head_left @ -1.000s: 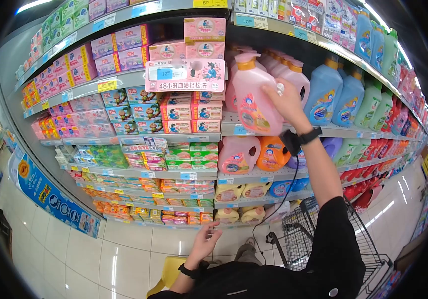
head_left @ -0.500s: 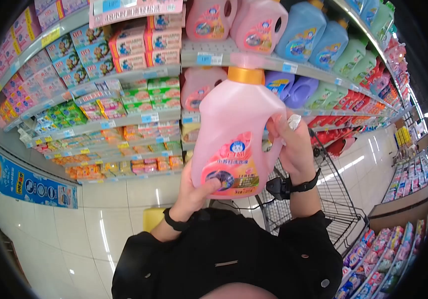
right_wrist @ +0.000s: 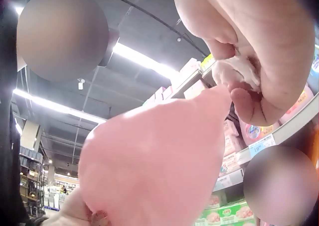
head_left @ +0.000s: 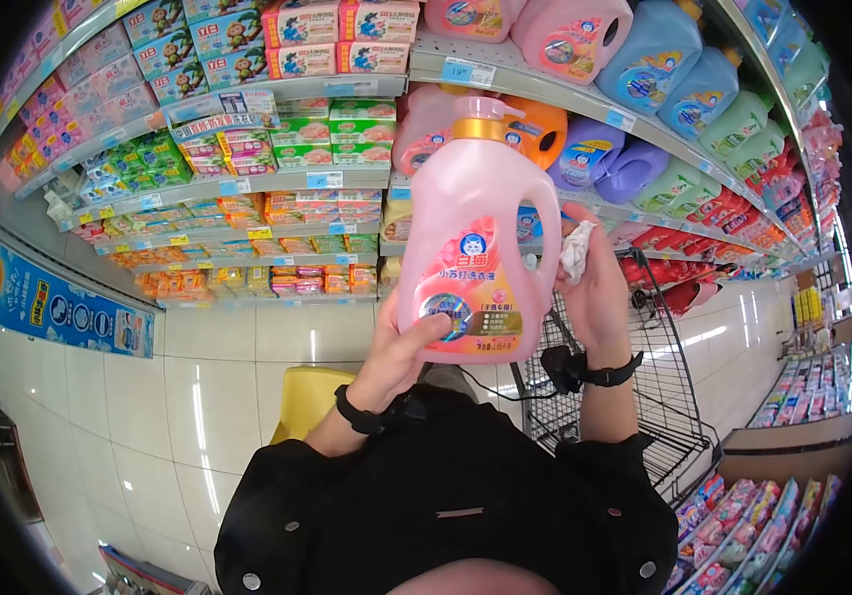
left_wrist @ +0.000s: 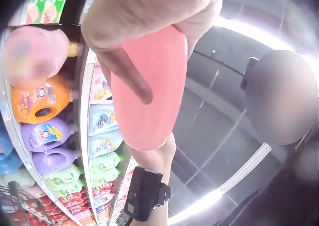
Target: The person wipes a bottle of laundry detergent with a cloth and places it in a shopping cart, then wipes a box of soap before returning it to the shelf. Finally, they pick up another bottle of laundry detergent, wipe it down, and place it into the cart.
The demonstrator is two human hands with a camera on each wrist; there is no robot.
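A pink laundry detergent bottle (head_left: 471, 203) with a gold collar and pink cap stands upright before my chest, its label facing me. My left hand (head_left: 394, 349) grips its lower left side, thumb across the front label. In the left wrist view, a finger of the left hand (left_wrist: 144, 21) lies along the pink bottle (left_wrist: 162, 106). Just right of the bottle's handle, my right hand (head_left: 605, 297) holds a crumpled white tissue (head_left: 577, 250). In the right wrist view, curled fingers pinch the tissue (right_wrist: 237, 70) beside the bottle's edge.
Shelves ahead carry more pink bottles (head_left: 570, 40), blue bottles (head_left: 649, 55), purple bottles (head_left: 585, 154) and boxed soaps (head_left: 302, 40). A wire shopping cart (head_left: 634, 367) stands at my right. Something yellow (head_left: 312, 397) is by my left elbow. A blue floor-level banner (head_left: 59, 293) runs along the left.
The bottle has come from the upper shelf to my chest. My left hand has risen to grip its base. Over the last half second, my right hand has let go of the handle.
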